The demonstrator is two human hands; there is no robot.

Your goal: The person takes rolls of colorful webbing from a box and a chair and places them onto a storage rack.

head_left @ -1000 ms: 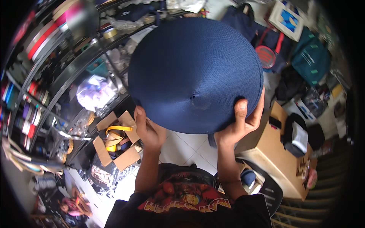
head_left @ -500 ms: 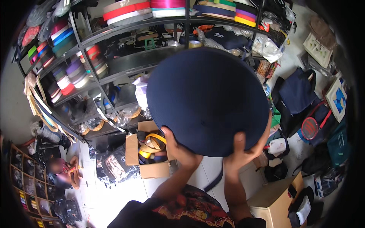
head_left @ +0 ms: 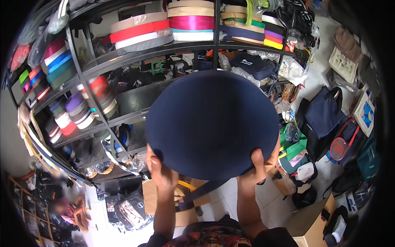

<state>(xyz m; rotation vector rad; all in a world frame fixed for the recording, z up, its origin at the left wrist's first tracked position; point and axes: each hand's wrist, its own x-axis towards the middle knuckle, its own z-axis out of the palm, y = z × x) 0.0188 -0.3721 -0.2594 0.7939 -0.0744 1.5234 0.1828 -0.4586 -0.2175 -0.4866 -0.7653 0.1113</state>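
Note:
A large round roll of navy webbing (head_left: 212, 123) is held up before me, its broad flat side facing me. My left hand (head_left: 162, 173) grips its lower left edge, thumb on the near face and the other fingers mostly hidden behind. At the lower right edge, my right hand (head_left: 255, 168) clasps it the same way. A loose tail of the webbing (head_left: 204, 188) hangs from the bottom of the roll, between my forearms. The roll covers part of the black shelf rack (head_left: 131, 101) behind it.
Webbing rolls in many colours (head_left: 142, 33) fill the upper shelves. Below, a cardboard box (head_left: 185, 216) holds more rolls. Bags (head_left: 323, 105) and a red racket-shaped item (head_left: 339, 148) lie at right, near another carton (head_left: 312, 224). A person (head_left: 76, 212) sits on the floor at lower left.
The roll has moved down and slightly left in view, and its face has tilted. My left hand has shifted left along its edge. The shelves now sit lower in the picture.

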